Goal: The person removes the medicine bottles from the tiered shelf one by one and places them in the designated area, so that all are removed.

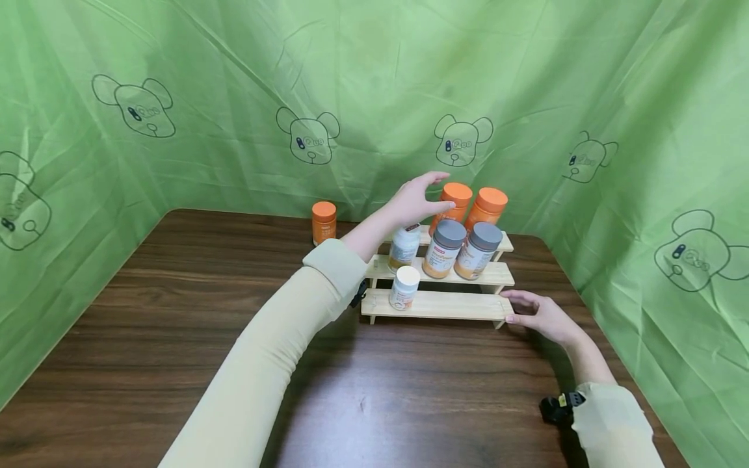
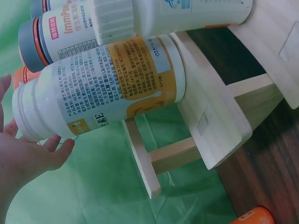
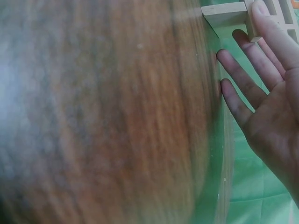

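Note:
A three-step wooden stand (image 1: 447,305) holds several bottles. My left hand (image 1: 412,198) is above its top step, fingers and thumb spread beside one orange-lidded bottle (image 1: 457,193); whether they touch is unclear. Another orange bottle (image 1: 490,201) stands to its right. Below my left hand, the middle step carries a white bottle (image 2: 100,88), partly covered by my forearm in the head view, and two grey-lidded bottles (image 1: 445,250). A small white bottle (image 1: 404,289) stands on the lowest step. My right hand (image 1: 544,318) holds that step's right end between thumb and fingers.
A separate orange bottle (image 1: 324,224) stands on the dark wooden table (image 1: 175,312), left of the stand near the back edge. Green fabric (image 1: 374,78) printed with bear heads hangs around the table's back and sides.

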A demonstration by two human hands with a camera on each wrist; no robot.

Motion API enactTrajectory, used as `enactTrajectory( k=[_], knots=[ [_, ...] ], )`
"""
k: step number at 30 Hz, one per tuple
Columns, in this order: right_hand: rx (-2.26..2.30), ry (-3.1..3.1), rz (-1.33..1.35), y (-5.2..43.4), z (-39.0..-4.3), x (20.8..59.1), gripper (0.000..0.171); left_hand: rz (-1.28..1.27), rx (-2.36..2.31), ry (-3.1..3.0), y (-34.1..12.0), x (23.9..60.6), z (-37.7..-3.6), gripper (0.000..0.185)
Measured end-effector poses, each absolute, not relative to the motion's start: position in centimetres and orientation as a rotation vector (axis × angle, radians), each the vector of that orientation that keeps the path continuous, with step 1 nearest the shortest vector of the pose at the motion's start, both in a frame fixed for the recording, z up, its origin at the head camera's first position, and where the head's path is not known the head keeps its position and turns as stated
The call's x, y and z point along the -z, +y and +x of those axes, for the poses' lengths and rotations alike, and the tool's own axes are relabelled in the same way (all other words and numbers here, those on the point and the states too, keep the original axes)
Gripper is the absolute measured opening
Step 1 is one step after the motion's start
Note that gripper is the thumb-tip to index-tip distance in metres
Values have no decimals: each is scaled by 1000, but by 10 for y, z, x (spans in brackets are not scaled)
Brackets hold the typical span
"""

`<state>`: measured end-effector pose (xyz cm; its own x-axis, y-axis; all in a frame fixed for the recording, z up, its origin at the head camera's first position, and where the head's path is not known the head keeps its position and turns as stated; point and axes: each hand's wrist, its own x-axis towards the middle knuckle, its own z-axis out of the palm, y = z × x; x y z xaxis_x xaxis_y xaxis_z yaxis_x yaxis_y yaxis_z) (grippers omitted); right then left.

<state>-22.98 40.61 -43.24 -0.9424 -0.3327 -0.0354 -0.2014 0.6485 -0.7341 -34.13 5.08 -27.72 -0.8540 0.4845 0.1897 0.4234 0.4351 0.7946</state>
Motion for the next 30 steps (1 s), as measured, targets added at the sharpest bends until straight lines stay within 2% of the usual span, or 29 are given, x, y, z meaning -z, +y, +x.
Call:
enactTrajectory(
  k=[7,16,30],
  knots=[
    [1173,2692,-427,406,-230,430,52,847,-1371,2607,57,276,-350,64],
    [1177,2688,-422,406,-229,430,51,893,-1387,2549,63,273,-353,52],
    [1190,2691,-433,405,-229,432,51,894,-1432,2540,64,278,-353,50]
  ],
)
